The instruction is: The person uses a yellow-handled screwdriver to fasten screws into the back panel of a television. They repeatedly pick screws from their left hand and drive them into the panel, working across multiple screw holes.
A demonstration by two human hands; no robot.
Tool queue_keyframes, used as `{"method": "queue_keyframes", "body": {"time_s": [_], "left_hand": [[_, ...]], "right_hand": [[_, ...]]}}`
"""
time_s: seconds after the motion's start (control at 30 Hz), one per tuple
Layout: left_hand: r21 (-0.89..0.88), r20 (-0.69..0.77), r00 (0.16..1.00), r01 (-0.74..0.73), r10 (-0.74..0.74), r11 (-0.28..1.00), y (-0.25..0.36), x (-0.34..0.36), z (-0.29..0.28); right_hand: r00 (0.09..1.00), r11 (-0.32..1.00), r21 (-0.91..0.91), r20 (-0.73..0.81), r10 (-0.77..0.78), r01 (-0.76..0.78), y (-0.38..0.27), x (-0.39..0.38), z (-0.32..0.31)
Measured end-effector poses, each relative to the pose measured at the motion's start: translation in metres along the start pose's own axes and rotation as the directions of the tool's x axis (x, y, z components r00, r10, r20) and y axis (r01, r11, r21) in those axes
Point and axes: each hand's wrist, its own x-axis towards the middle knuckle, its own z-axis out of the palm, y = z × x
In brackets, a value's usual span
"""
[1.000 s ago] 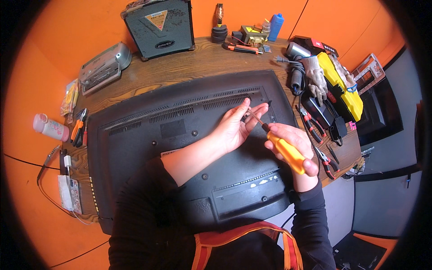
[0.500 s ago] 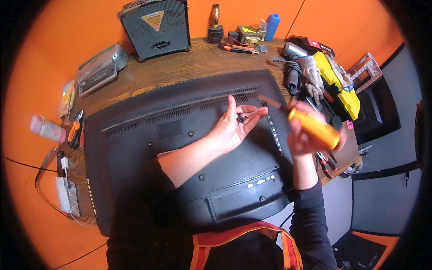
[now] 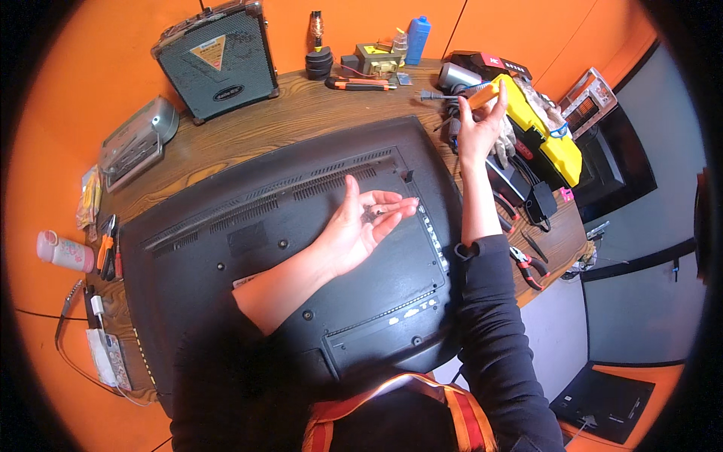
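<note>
My left hand [image 3: 354,230] is cupped, palm up, over the back of a dark flat-screen TV [image 3: 256,301]. Several small dark screws [image 3: 371,215] lie in its palm, partly covered by the curled fingers. My right hand [image 3: 480,132] reaches to the far right of the table. Between its thumb and fingers is the orange-yellow handle of a screwdriver [image 3: 483,96], whose shaft is hidden. This hand is beside a pair of pale work gloves [image 3: 506,141] and a yellow-and-black toolbox [image 3: 553,151].
At the back are a speaker box [image 3: 218,64], a transformer [image 3: 376,58] and a blue bottle [image 3: 418,39]. Red-handled pliers [image 3: 529,267] rest near the right edge. To the left are orange-handled pliers [image 3: 107,248], a pink-and-white bottle [image 3: 66,251] and a phone [image 3: 114,361].
My right hand has carried the screwdriver away from the TV, out to the far right beside the toolbox. My left hand stays cupped around the screws. The view has shifted somewhat.
</note>
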Motion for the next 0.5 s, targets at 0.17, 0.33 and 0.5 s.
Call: {"method": "queue_keyframes", "body": {"time_s": [0.17, 0.33, 0.5], "left_hand": [[-0.012, 0.011, 1.0, 0.01, -0.01, 1.0, 0.0, -0.001, -0.002], [-0.018, -0.003, 1.0, -0.002, 0.002, 1.0, -0.002, 0.0, -0.001], [-0.025, -0.006, 1.0, 0.001, -0.001, 1.0, 0.0, -0.001, 0.0]], "right_hand": [[0.999, 0.999, 0.0, 0.01, -0.05, 0.05, 0.004, 0.003, 0.008], [0.989, 0.991, -0.003, 0.062, -0.135, 0.135, 0.003, -0.005, 0.012], [0.991, 0.994, -0.044, 0.089, -0.099, 0.103, 0.004, -0.009, 0.014]]}}
